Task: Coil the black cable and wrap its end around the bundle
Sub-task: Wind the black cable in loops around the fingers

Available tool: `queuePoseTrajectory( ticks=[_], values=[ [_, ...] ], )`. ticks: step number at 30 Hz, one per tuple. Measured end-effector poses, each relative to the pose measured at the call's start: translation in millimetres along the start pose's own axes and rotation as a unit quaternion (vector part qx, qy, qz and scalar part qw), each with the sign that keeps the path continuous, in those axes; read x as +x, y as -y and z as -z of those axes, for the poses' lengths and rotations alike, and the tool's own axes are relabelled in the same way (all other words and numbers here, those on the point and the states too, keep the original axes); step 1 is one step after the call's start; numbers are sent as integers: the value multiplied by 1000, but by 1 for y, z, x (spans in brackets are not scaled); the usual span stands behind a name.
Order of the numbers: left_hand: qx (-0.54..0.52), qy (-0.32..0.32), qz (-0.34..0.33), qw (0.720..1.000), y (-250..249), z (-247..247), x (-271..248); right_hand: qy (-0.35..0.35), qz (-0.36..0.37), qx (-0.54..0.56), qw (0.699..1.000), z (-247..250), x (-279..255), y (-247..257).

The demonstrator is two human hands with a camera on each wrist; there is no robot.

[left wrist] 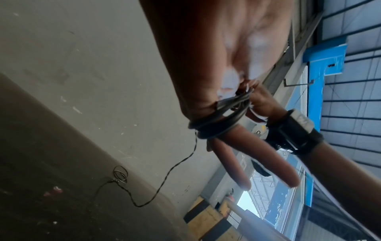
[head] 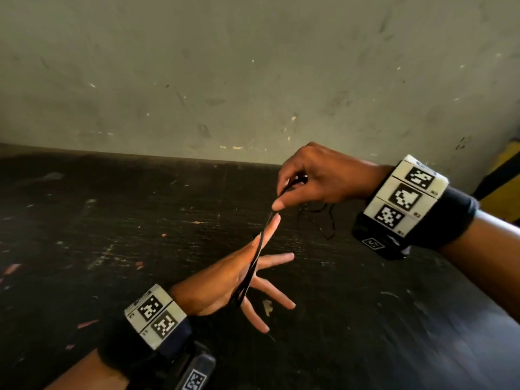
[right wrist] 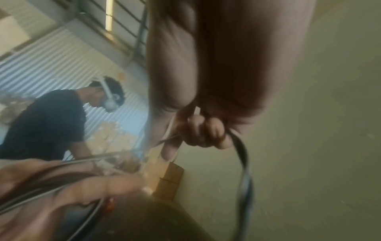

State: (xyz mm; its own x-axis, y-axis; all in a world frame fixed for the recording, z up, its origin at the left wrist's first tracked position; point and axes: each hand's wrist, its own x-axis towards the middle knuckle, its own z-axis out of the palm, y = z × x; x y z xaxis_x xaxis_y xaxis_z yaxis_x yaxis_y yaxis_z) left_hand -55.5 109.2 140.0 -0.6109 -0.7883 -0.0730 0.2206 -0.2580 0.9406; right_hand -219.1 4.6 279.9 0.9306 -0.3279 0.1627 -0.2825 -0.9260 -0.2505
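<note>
Several loops of the black cable (head: 257,254) are wound around my left hand (head: 261,266), stretched taut from the heel of the palm up past the index fingertip. That hand is held above the table with its fingers straight and spread. My right hand (head: 284,198) is just above it and pinches the cable at the top of the loops. In the left wrist view the loops (left wrist: 216,117) circle the fingers, and a thin loose tail (left wrist: 164,176) drops to the table. The right wrist view shows my curled fingers (right wrist: 202,133) gripping the cable (right wrist: 245,163).
A dark, scuffed table (head: 112,220) runs back to a stained grey wall (head: 253,80). Slack cable (head: 323,218) lies on the table under my right hand. A yellow and black striped post (head: 503,170) stands at far right. Another person (right wrist: 51,122) works in the background.
</note>
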Motion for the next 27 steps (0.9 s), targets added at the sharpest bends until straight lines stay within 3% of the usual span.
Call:
queuePoseTrajectory(
  ticks=[8,14,17,21,24,27],
  values=[
    [-97,43,-44,993,-3,-6,-7,-39,-68,134,988,-27,1,-28],
    [-153,57,-73,984,-8,-1,-6,-80,-123,213,966,-83,-5,-38],
    [-176,63,-101,977,-7,1,-3,-91,-107,265,954,-113,-10,-34],
    [-173,20,-147,974,-16,3,4,-82,-153,294,940,-153,-17,-17],
    [-142,-43,-187,971,-24,13,9,-65,-149,348,923,-171,-18,2],
    [-115,-110,-211,965,-29,25,10,17,-151,316,937,-168,-22,16]
  ],
)
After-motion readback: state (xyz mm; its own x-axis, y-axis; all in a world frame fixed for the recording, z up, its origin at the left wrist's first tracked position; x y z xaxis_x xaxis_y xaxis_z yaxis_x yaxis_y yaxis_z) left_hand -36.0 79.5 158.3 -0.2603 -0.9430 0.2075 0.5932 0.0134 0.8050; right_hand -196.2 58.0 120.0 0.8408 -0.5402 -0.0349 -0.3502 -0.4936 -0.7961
